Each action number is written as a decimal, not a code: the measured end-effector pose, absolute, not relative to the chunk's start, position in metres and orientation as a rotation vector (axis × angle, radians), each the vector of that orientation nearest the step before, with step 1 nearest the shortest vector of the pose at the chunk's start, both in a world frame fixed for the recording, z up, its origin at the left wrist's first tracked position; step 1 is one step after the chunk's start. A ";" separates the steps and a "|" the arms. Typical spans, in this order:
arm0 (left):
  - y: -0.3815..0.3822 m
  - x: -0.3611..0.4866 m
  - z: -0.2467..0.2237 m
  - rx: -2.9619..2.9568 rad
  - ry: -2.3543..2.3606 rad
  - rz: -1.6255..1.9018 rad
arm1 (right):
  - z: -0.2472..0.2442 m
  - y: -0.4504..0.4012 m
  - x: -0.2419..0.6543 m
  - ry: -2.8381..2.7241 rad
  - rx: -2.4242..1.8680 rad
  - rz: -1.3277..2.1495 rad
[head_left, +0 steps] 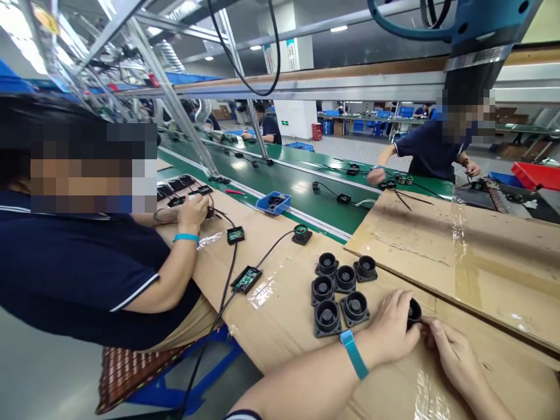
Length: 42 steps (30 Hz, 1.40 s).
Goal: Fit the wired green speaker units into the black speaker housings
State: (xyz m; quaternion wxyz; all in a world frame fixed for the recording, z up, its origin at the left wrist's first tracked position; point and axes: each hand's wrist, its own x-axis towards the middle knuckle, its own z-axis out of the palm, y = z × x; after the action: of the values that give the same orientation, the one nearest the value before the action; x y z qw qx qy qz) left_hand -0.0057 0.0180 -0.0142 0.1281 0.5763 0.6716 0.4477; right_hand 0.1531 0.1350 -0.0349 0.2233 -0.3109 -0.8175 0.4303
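At the right of the cardboard-covered bench point(280, 309), my left hand point(396, 326) wraps round a black round housing point(413, 313), whose open cup faces up between thumb and fingers. A blue band circles my left wrist. My right hand point(446, 344) is against the housing's right side, thumb and fingers pinched together; whatever is between them is too small to make out. Left of my hands, several similar black housings with square bases point(328, 317) stand close together, cups upward.
A circuit board in a black case point(247, 280) is cabled to a round part point(301, 233). A blue tray point(273, 203) stands by the green conveyor point(245, 172). One person point(79, 251) works at left, another point(426, 149) across. A raised cardboard edge point(437, 291) runs beyond my hands.
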 end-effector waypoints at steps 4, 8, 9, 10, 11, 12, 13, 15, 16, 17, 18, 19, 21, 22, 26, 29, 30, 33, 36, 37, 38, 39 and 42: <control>0.017 -0.007 -0.013 1.632 1.940 1.345 | -0.040 0.141 0.150 -2.210 -0.898 1.253; 0.016 -0.005 -0.012 1.618 1.893 1.366 | -0.044 0.147 0.150 -2.208 -0.927 1.274; 0.016 -0.005 -0.013 1.616 1.877 1.380 | -0.044 0.147 0.151 -2.211 -0.926 1.276; 0.016 -0.005 -0.013 1.612 1.861 1.393 | -0.044 0.146 0.151 -2.213 -0.925 1.281; 0.016 -0.004 -0.014 1.605 1.846 1.402 | -0.043 0.145 0.151 -2.216 -0.923 1.296; 0.016 -0.004 -0.015 1.591 1.835 1.407 | -0.041 0.144 0.151 -2.210 -0.924 1.315; 0.016 -0.004 -0.017 1.576 1.831 1.405 | -0.040 0.142 0.150 -2.195 -0.929 1.333; 0.016 -0.003 -0.020 1.551 1.847 1.386 | -0.036 0.140 0.148 -2.139 -0.957 1.350; 0.016 -0.004 -0.022 1.545 1.869 1.371 | -0.035 0.138 0.147 -2.106 -0.973 1.352; 0.016 -0.004 -0.023 1.541 1.901 1.358 | -0.033 0.137 0.146 -2.072 -0.983 1.357; 0.016 -0.004 -0.024 1.541 1.938 1.349 | -0.031 0.137 0.145 -2.041 -0.985 1.369; 0.017 -0.005 -0.025 1.540 1.973 1.347 | -0.030 0.136 0.144 -2.020 -0.975 1.390; 0.017 -0.007 -0.026 1.526 2.025 1.376 | -0.026 0.134 0.141 -2.005 -0.937 1.436; 0.017 -0.007 -0.026 1.520 2.039 1.404 | -0.025 0.133 0.140 -2.010 -0.920 1.452; 0.019 -0.010 -0.026 1.516 2.022 1.484 | -0.023 0.131 0.137 -2.020 -0.900 1.481; 0.019 -0.011 -0.027 1.551 1.940 1.452 | -0.023 0.130 0.137 -2.007 -0.908 1.501; 0.019 -0.011 -0.027 1.572 1.906 1.431 | -0.023 0.130 0.137 -2.009 -0.903 1.501; 0.018 -0.009 -0.030 1.629 1.840 1.384 | -0.020 0.129 0.136 -2.014 -0.832 1.510; 0.018 -0.008 -0.032 1.639 1.845 1.379 | -0.018 0.128 0.135 -2.014 -0.782 1.522; 0.018 -0.008 -0.033 1.640 1.850 1.380 | -0.018 0.128 0.135 -2.014 -0.785 1.518; 0.017 -0.008 -0.033 1.640 1.855 1.382 | -0.018 0.128 0.135 -2.012 -0.792 1.514; 0.018 -0.008 -0.033 1.639 1.862 1.384 | -0.018 0.127 0.135 -2.009 -0.801 1.512; 0.018 -0.009 -0.036 1.615 1.922 1.405 | -0.020 0.127 0.134 -1.996 -0.828 1.516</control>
State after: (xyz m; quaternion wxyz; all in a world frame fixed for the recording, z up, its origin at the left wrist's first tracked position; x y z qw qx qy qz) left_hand -0.0091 0.0182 -0.0364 0.1321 0.5565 0.6622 0.4841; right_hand 0.1344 0.1272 -0.0197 0.2483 -0.3037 -0.7324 0.5565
